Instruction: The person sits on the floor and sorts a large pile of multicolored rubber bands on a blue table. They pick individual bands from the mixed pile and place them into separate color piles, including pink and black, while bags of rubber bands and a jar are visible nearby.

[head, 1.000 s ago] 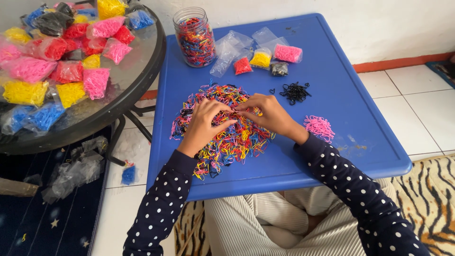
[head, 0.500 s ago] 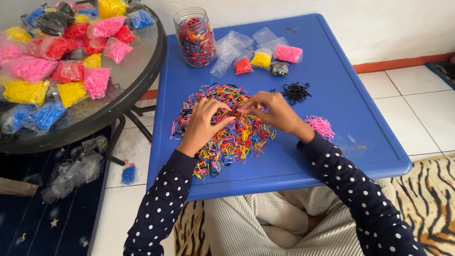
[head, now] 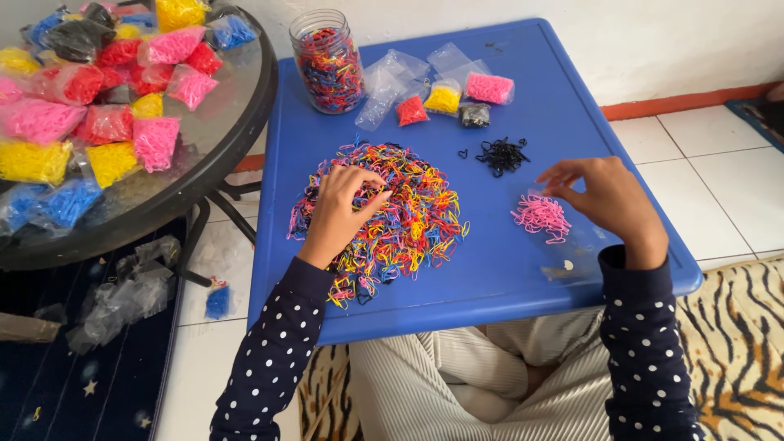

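A: Head view shows a blue surface [head: 563, 98] with a big heap of mixed tiny rubber bands [head: 400, 216] in the middle. What are the hands doing?

B: The left hand [head: 339, 214] rests on the heap with its fingers bent and dug into the bands. I cannot tell if it has pinched one.

A: And the other one?

B: The right hand [head: 608, 196] hangs just above the small pink pile [head: 541, 216], over on the right side. Its fingers are curled in close with the tips almost together. It may have a tiny band in them, but it is too small to see.

A: So what step is this?

B: I think it is sorting by colour. Pink bands go to the pink pile, and there is a black pile [head: 501, 155] just behind it.

A: What comes after?

B: I guess the fingers need to open right over the pink pile, then go pick one more band out of the heap. It needs a very soft, careful pinch, since the bands are tangled.

A: What else is there?

B: A glass jar of bands [head: 328, 61], little bags [head: 445, 94] at the back, and a round glass table [head: 212, 155] full of colour bags [head: 98, 98] on the left
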